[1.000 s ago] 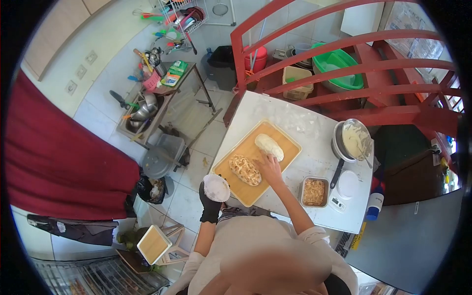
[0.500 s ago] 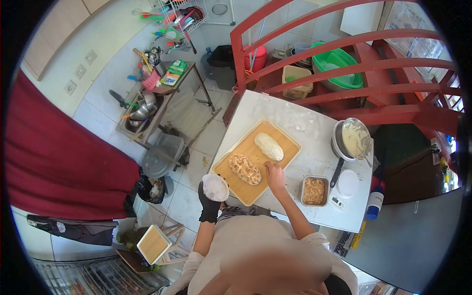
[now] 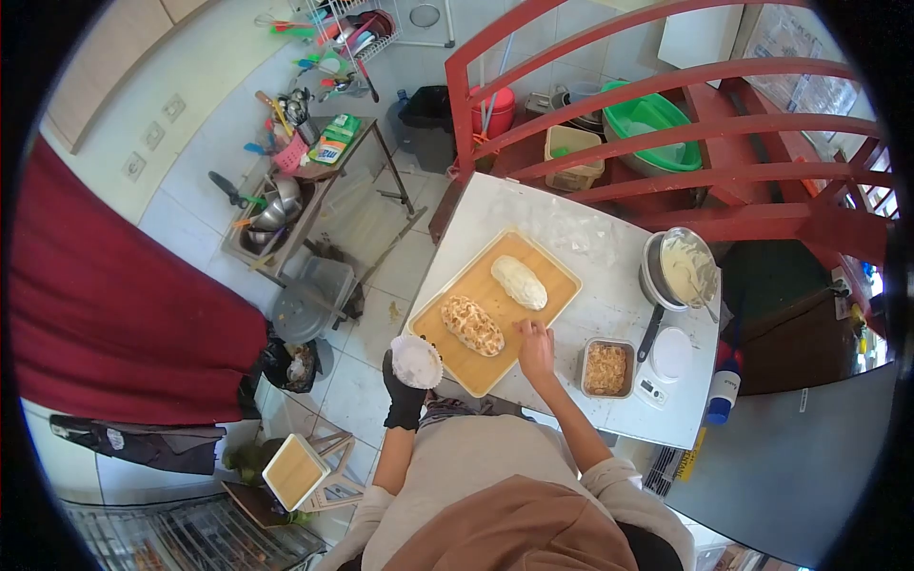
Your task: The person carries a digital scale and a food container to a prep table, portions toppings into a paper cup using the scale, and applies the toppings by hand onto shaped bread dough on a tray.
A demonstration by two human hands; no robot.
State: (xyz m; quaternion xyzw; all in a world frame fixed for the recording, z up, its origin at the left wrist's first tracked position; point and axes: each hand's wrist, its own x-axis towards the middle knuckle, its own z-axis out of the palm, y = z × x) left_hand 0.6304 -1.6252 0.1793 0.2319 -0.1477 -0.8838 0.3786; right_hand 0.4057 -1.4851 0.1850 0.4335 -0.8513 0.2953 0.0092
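Observation:
My left hand (image 3: 403,398), in a black glove, is closed around a small white fluted cup (image 3: 416,362) with white powder in it, beside the tray's near left corner. My bare right hand (image 3: 536,346) is over the right edge of the wooden tray (image 3: 481,379), its fingers drawn together in a pinch; whatever is between them is too small to see. On the tray lie a pale cream-coated loaf (image 3: 519,283) and a loaf topped with browned flakes (image 3: 472,325). The right hand is close to the near ends of both loaves.
Right of the tray are a metal tin of brown flakes (image 3: 607,368), a white kitchen scale (image 3: 672,357) and a bowl of cream (image 3: 689,269) with a utensil in it. Clear plastic (image 3: 576,234) lies at the table's back. A red railing (image 3: 657,178) borders the far side.
My right hand has shifted slightly toward me and to the right, its fingers still drawn together. The left hand and its cup have stayed nearly in place.

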